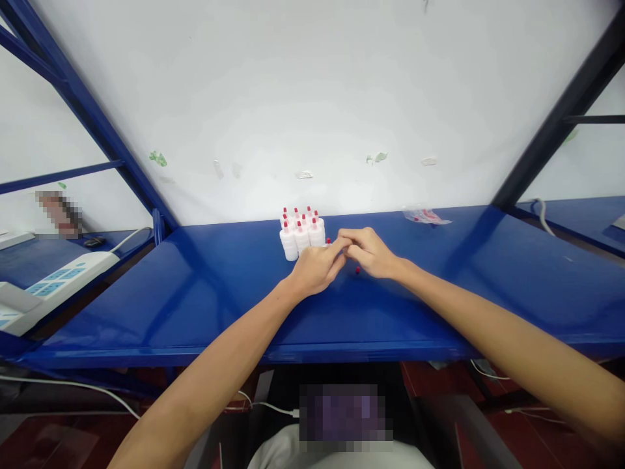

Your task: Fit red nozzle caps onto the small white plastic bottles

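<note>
My left hand (316, 268) and my right hand (370, 253) meet over the blue table, their fingertips pinched together. Whatever lies between the fingers is hidden. Just behind my left fingers a red tip (329, 241) shows, with a bit of white beside it; most of that thing is covered. To the left stands a tight group of several small white squeeze bottles (303, 241) with red caps, upright and close to my left hand. A loose small red cap (358, 270) lies on the table just below my right hand.
A clear plastic bag (427, 215) with red pieces lies at the back of the blue table (219, 293), near the white wall. Blue frame posts (127, 163) rise at the sides. A white power strip (73, 280) sits at left.
</note>
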A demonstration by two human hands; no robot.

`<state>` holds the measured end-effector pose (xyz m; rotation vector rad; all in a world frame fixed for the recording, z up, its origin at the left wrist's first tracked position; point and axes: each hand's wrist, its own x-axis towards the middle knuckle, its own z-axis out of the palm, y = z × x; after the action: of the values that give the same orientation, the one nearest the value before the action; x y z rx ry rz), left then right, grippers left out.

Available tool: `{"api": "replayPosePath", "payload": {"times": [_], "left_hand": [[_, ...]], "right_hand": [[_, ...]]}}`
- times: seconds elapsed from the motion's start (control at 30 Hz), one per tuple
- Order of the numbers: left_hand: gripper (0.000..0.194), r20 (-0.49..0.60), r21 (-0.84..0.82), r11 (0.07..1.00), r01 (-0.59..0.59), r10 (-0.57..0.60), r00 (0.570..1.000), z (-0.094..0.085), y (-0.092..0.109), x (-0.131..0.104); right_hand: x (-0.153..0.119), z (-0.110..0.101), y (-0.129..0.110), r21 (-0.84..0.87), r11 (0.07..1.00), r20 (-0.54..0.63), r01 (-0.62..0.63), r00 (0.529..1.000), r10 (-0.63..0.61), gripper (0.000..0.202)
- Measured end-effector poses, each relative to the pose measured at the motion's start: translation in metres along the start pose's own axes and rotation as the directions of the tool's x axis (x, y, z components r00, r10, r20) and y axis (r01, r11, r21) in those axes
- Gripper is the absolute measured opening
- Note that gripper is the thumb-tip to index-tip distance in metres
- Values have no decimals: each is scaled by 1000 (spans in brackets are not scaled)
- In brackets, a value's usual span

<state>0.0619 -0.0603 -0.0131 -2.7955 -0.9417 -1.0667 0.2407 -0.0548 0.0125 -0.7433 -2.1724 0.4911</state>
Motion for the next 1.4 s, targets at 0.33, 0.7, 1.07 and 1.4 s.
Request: {"api": "replayPosePath", "payload": {"times": [0.33, 0.7, 1.07, 1.4], "left_hand": [[18, -351, -176, 964, 198, -249, 903, -6, -6, 5], [20, -385, -259, 921, 290, -374, 844, -3, -9, 9], [23, -362, -88, 911, 402, -405, 839, 0, -12, 9], [25, -17, -229, 965, -128, 128, 992, -1, -2, 2]], "right_hand": [[-3, -1, 20, 65, 997, -72, -49, 996, 54, 28], [4, 3, 42, -254, 959, -201, -124, 977, 73, 15], [6, 0, 39, -296, 943, -233, -155, 969, 86, 26], [2, -4, 42, -232, 957, -63, -177, 984, 167, 29]]}}
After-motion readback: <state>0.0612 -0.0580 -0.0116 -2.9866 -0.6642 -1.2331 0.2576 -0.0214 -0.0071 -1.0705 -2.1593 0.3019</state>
